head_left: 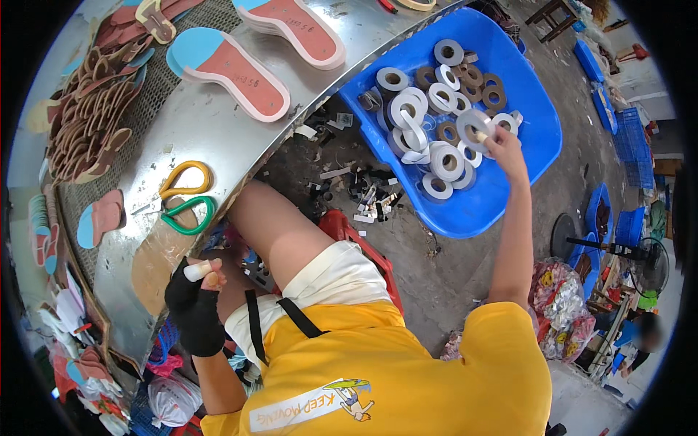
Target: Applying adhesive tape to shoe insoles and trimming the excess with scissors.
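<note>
My R hand (503,149) pinching 1 white tape roll (467,123) over blue tub (472,221); approx. dozens of other rolls (436,156) left inside. L hand (193,294) half-curled nr counter (233,138) edge, can't tell if empty.

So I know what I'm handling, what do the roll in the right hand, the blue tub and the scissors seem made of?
Roll: plastic or paper tape, hard to tell; a pale, smooth-looking ring.
Tub: probably moulded plastic, from its even blue colour and soft sheen.
Scissors: silvery blades suggest metal; smooth, rounded yellow and green handles look plastic or rubber-coated.
</note>
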Tool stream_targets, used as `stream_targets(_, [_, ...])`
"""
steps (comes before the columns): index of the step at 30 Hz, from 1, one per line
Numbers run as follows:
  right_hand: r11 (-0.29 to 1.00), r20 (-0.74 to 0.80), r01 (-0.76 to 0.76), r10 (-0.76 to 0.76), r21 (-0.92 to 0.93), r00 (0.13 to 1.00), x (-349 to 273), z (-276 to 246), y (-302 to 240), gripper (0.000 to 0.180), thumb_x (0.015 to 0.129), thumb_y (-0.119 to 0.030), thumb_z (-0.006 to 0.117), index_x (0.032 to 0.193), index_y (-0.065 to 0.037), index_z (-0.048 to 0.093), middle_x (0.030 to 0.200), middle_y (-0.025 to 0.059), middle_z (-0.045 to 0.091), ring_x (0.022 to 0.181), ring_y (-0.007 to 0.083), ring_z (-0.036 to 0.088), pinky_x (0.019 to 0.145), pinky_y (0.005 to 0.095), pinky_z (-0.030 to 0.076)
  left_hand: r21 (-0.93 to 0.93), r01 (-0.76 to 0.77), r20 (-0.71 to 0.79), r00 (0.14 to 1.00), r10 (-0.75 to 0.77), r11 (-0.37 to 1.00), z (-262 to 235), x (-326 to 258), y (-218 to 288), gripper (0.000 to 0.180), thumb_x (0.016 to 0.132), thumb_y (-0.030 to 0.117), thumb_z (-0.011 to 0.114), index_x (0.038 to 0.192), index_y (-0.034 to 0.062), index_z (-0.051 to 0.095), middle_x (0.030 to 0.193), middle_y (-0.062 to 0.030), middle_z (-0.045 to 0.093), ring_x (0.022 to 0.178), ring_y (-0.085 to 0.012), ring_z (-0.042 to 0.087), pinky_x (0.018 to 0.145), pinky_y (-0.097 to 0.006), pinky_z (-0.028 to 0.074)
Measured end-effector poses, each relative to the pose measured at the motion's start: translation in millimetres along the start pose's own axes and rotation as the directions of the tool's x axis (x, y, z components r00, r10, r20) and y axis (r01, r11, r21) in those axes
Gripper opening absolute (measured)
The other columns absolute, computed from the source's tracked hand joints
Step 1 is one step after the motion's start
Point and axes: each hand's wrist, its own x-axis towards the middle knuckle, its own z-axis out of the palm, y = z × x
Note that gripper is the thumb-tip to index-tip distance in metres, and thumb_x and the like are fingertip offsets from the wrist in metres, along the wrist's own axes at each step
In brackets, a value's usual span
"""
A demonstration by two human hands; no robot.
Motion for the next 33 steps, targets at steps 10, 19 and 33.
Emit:
stream_targets(10, [0.79,0.565,0.389,-0.612,0.474,0.553,-130,135,-150,0.034,0.075,-0.024,0.075,0.097,-0.001,0.063,0.091,0.0086,0.063,0.083,0.0207,0.062,0.072,0.033,0.048,0.112,-0.162,0.355,0.928,0.113,0.98,52,10,14,0.051,0.076,0.016,0.074,0.122,0.0027,0.057,0.114,-0.0065,0.058,0.097,-0.0158,0.057,0.081,-0.028,0.046])
stream_targets(19, [0.817,0.451,0.21,-0.488,0.537,0.747,-139,161,-153,0.043,0.073,-0.014,0.075,0.111,-0.001,0.062,0.102,0.0104,0.064,0.093,0.0192,0.064,0.075,0.0322,0.053,0.011,0.045,0.284,0.958,-0.047,0.999,-8,9,-17,0.052,0.073,0.025,0.076,0.115,0.0006,0.057,0.104,-0.0049,0.062,0.095,-0.017,0.059,0.083,-0.03,0.047])
stream_targets(33, [0.372,0.073,0.869,-0.927,0.326,0.369,-137,332,-284,0.019,0.075,-0.004,0.057,0.093,0.0,0.057,0.103,0.0168,0.056,0.103,0.0344,0.053,0.087,0.0413,0.046,0.22,-0.069,-0.277,0.952,0.13,0.973,-138,-2,-27,0.037,0.082,0.003,0.062,0.118,-0.0046,0.056,0.111,-0.0098,0.06,0.103,-0.0189,0.055,0.091,-0.032,0.043])
